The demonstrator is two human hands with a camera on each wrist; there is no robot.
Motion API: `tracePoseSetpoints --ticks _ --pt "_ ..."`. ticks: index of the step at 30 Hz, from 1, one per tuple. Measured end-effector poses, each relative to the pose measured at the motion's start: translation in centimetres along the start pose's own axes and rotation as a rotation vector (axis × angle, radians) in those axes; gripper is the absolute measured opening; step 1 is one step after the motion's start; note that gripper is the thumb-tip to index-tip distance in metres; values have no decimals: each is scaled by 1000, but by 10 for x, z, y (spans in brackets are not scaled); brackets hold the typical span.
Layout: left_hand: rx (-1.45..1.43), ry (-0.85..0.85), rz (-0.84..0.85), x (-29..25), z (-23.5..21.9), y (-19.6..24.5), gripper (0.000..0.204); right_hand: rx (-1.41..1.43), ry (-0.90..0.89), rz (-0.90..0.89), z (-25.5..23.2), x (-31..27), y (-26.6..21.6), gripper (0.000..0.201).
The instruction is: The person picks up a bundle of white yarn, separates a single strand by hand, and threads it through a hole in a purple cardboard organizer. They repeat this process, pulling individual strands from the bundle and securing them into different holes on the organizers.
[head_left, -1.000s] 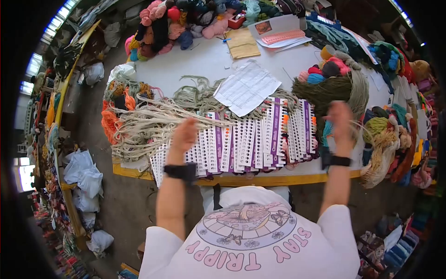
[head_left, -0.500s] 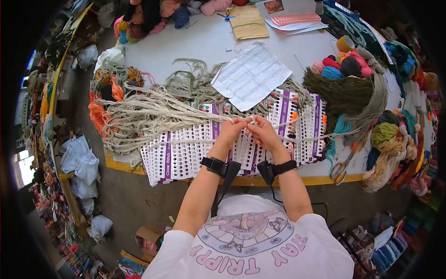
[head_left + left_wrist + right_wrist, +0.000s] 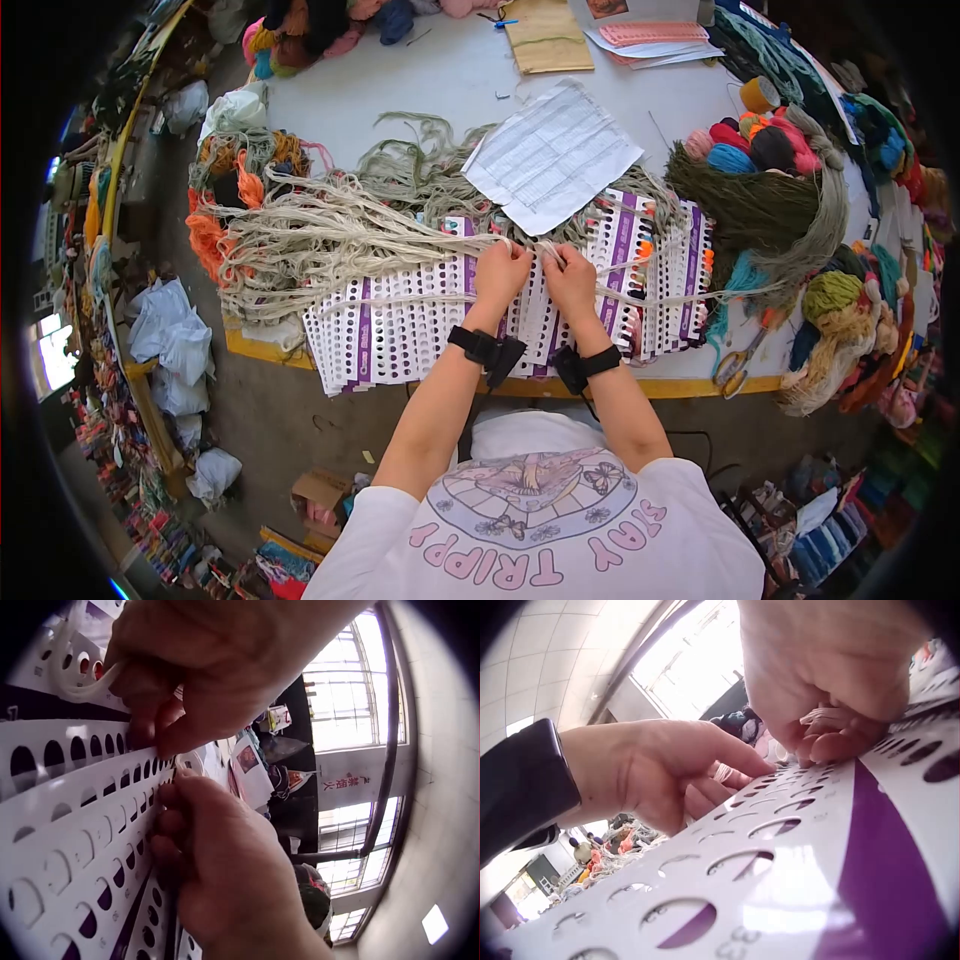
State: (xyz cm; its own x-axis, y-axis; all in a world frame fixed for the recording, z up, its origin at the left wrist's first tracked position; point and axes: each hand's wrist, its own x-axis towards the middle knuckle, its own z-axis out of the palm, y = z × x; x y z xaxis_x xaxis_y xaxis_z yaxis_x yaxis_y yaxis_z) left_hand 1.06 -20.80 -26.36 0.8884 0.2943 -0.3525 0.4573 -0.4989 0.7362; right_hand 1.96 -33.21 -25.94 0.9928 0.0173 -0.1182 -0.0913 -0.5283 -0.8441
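Over the middle of the punched cards my left hand [image 3: 503, 275] and right hand [image 3: 571, 285] work close together, fingers curled, each pinching cream yarn [image 3: 380, 215]. In the left wrist view a strand [image 3: 79, 691] loops out of the left fingers. In the right wrist view pale strands [image 3: 829, 714] lie in the curled right fingers. The bundle fans out to the left, and one long strand [image 3: 690, 298] trails right. White and purple thread cards [image 3: 400, 325] with rows of holes lie overlapped beneath both hands. What the fingertips do at their meeting point is partly hidden.
A printed sheet [image 3: 550, 155] lies on grey-green yarn behind the cards. Scissors [image 3: 738, 368] rest near the table's front edge [image 3: 670, 388]. Dark olive yarn [image 3: 745, 205] and colourful balls are piled at right, orange yarn [image 3: 207, 240] at left. A brown envelope [image 3: 550, 38] lies at the back.
The hands were apart, the right one beside the olive yarn; they came together over the cards with cream yarn between them. Since half a second ago the hands have parted slightly.
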Motion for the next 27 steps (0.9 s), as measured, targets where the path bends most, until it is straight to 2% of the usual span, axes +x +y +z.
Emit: tracePoseSetpoints --ticks 3,6,9,12,15,21,24,27 --pt "-458 -161 -189 0 0 -5 15 3 -16 48 -3 0 -4 12" --pt "-851 -348 -425 -5 -12 0 13 55 -35 19 -4 0 -5 12" --pt "-871 -462 -418 -1 -12 -2 17 109 -55 -28 -11 0 -9 13" --pt "-818 -463 -399 0 -9 -4 20 85 -100 -63 -15 0 -10 13" --pt "-797 -419 -402 0 -4 -3 17 26 -126 -21 -18 4 -11 13" --pt "-666 -316 -383 2 6 -5 14 33 -208 -59 -22 8 -10 12" --pt "-127 43 143 0 20 -10 14 29 -180 -9 -20 5 -9 11" --pt "-40 155 60 0 8 -14 12 88 -93 75 -11 1 -2 13"
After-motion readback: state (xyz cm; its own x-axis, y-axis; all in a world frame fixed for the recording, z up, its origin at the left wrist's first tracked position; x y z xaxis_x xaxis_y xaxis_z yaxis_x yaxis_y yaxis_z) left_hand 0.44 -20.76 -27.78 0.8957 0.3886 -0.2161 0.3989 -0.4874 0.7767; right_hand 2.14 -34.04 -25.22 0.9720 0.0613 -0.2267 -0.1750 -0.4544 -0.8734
